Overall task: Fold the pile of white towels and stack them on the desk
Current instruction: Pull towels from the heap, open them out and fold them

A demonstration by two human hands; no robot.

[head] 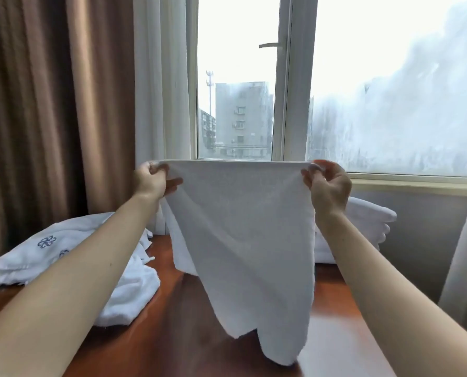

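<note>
Head, towel (240, 227), doubled?, between left hand (149, 182), right hand (329, 186)

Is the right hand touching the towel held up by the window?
Touching. The head view shows the right hand pinching the top corner of the white towel, with the cloth's edge pulled taut from that grip.

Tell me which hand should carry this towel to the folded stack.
Probably the right hand: it pinches one corner of the towel, and the folded stack lies just behind it on the desk. The left hand is nearer the unfolded pile.
</note>
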